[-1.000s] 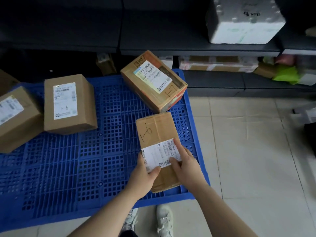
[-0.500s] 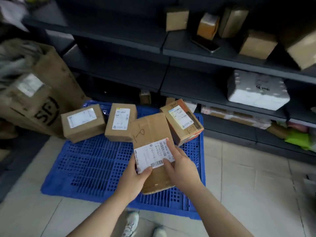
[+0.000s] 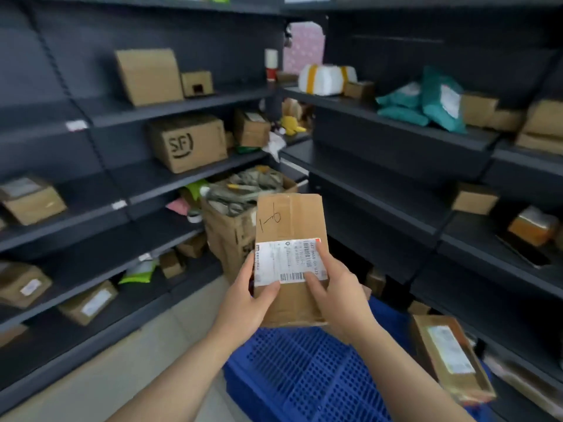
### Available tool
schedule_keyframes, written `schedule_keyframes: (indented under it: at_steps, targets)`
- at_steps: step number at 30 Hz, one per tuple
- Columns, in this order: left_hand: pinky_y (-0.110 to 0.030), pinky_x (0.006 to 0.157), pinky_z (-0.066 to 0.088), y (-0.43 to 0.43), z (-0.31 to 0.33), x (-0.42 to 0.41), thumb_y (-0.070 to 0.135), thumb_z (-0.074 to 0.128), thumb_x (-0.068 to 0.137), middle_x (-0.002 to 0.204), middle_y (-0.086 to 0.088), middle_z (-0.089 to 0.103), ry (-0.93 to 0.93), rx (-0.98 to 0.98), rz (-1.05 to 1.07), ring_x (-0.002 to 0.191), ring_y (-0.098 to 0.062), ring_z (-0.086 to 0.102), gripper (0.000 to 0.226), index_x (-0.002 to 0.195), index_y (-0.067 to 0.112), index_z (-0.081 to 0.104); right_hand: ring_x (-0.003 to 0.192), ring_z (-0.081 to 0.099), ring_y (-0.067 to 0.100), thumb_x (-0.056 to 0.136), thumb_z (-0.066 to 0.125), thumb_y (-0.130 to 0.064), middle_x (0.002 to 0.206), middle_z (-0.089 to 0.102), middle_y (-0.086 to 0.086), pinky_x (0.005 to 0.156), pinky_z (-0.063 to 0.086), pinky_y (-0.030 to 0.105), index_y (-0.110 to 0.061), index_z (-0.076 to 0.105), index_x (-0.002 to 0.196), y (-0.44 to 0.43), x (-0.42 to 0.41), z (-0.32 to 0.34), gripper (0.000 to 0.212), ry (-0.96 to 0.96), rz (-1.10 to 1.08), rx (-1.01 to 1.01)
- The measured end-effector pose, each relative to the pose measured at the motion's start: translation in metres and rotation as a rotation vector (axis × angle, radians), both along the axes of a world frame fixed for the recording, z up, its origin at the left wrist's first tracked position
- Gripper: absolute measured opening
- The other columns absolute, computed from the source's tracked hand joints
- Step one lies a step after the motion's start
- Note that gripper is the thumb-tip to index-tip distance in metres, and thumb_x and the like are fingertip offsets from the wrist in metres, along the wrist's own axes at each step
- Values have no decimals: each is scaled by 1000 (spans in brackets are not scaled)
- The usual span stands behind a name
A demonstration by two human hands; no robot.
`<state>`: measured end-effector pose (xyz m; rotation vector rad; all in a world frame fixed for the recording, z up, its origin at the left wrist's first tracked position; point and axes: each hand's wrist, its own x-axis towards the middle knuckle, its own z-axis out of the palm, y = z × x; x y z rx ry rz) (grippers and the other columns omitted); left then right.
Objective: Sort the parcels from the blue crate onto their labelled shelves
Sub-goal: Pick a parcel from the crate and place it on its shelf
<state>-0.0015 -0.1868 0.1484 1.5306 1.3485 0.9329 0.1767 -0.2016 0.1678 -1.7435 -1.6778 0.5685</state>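
Note:
I hold a brown cardboard parcel [image 3: 289, 222] upright in front of me, with a handwritten mark near its top and a white shipping label across its middle. My left hand [image 3: 243, 300] grips its left edge, thumb on the front face. On the right side my right hand [image 3: 338, 295] grips it, thumb on the label. Below the parcel lies the blue crate [image 3: 304, 376], a flat perforated plastic base. Another labelled parcel [image 3: 451, 357] rests at its right edge. Dark shelves [image 3: 350, 178] stand on the left and on the right.
The shelves carry several cardboard boxes, among them an SF box [image 3: 189, 143], plus teal mailer bags [image 3: 426, 102] and a white wrapped bundle [image 3: 326, 79]. An open carton [image 3: 231, 226] stuffed with packing material stands on the floor in the corner. Pale floor tiles [image 3: 137, 360] lie at the lower left.
The parcel has been lifted off the blue crate in both hands and raised upright. My view has swung up from the crate to the corner shelving.

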Motion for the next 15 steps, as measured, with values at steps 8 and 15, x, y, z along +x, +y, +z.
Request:
schedule_keyframes:
  at_steps: [8,15]
  targets:
    - [-31,96,45,38,75,-174,38,58,91,127,29,51,63,150,255,115,0,49,64,142,53,23,121,48,14,95,50,-36,138,49,-2,98,43,30,-33,21,148,77,-178,71,60,-19,223,165]
    - [-24,84,43,57,125,-335,39,59,90,122,29,49,159,183,427,104,1,47,63,142,48,24,125,44,12,93,54,-37,141,46,-4,104,41,36,-36,29,144,121,-341,111,57,94,362,214]
